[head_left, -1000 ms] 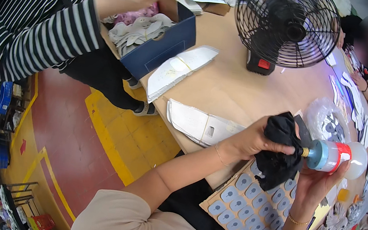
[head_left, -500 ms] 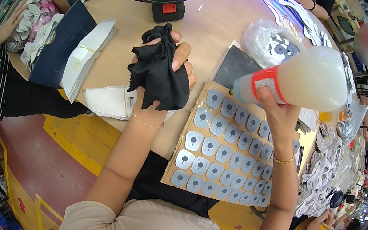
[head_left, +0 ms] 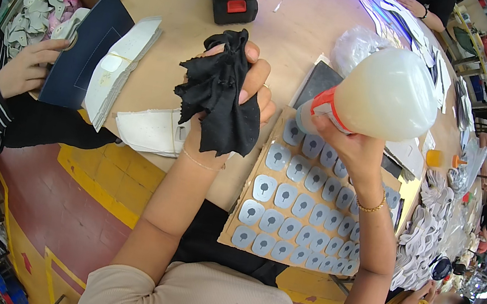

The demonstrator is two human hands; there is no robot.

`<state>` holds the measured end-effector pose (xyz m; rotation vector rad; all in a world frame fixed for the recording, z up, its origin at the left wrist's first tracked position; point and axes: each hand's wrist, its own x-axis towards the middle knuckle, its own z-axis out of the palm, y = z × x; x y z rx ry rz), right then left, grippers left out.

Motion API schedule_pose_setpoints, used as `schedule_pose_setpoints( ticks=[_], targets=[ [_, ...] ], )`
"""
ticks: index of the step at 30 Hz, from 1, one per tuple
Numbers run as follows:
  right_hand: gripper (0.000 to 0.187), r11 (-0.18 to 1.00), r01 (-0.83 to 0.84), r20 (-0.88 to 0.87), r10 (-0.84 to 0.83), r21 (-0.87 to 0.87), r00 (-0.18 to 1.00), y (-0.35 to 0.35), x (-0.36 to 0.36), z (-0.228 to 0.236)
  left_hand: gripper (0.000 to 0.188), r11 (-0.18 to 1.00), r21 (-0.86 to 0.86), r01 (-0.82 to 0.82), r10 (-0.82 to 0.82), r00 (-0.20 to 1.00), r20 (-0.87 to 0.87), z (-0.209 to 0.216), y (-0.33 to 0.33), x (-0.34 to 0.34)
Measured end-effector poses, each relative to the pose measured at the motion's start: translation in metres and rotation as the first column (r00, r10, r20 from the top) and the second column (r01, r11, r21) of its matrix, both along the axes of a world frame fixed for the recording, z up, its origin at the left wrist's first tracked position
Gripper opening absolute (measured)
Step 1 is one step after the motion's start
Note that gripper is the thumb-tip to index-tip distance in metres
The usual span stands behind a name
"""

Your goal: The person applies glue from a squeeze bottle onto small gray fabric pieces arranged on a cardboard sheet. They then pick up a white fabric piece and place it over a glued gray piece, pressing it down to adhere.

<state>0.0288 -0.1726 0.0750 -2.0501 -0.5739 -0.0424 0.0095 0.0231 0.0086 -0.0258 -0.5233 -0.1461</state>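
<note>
My left hand [head_left: 256, 81] is closed round a crumpled black cloth [head_left: 219, 101], held up over the table left of centre. In my right hand [head_left: 348, 147] is a large translucent bottle [head_left: 394, 93] with a red band, tipped so its narrow end points down to the left. Its tip lies just above the far left corner of a brown board [head_left: 259, 170]. Rows of small grey rounded pieces [head_left: 278, 156], each with a dark mark, cover that board. My right forearm hides part of its right side.
A black wire fan [head_left: 233, 9] stands at the far side. To the left are a dark blue box [head_left: 90, 41] of cut pieces and banded white stacks [head_left: 118, 70]. A co-worker's hand [head_left: 32, 67] touches the box. White pieces [head_left: 427, 230] pile up at right.
The bottle has shifted left and tipped more steeply. The cloth stays in my left hand, slightly further right. At left, the co-worker's hand has come down to the blue box's edge.
</note>
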Motion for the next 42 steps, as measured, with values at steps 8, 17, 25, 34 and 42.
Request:
schedule_pose_setpoints(
  ticks=[8,17,25,34,42],
  targets=[
    [0.033,0.983,0.096,0.080,-0.110,0.157,0.991,-0.004,0.005,0.006,0.040,1.000,-0.018,-0.021,0.021,1.000,-0.011,-0.001,0.000,-0.001],
    [0.037,0.993,0.041,-0.045,-0.037,0.107,0.998,0.000,0.007,-0.001,0.041,0.999,-0.011,-0.051,0.051,0.998,-0.041,-0.002,0.001,-0.003],
    [0.035,0.999,0.044,0.000,-0.044,0.020,0.999,0.001,0.009,-0.004,0.042,0.999,-0.014,-0.039,0.039,0.999,-0.018,-0.003,0.001,-0.001],
    [0.034,0.991,0.075,0.063,-0.082,0.115,0.995,0.004,0.006,0.002,0.045,0.997,-0.032,-0.068,0.068,0.998,-0.020,-0.005,-0.001,-0.002],
    [0.034,0.997,0.064,0.038,-0.065,0.043,0.997,0.002,0.008,-0.006,0.045,0.998,-0.047,-0.029,0.029,1.000,-0.003,-0.006,0.000,0.000]
  ],
)
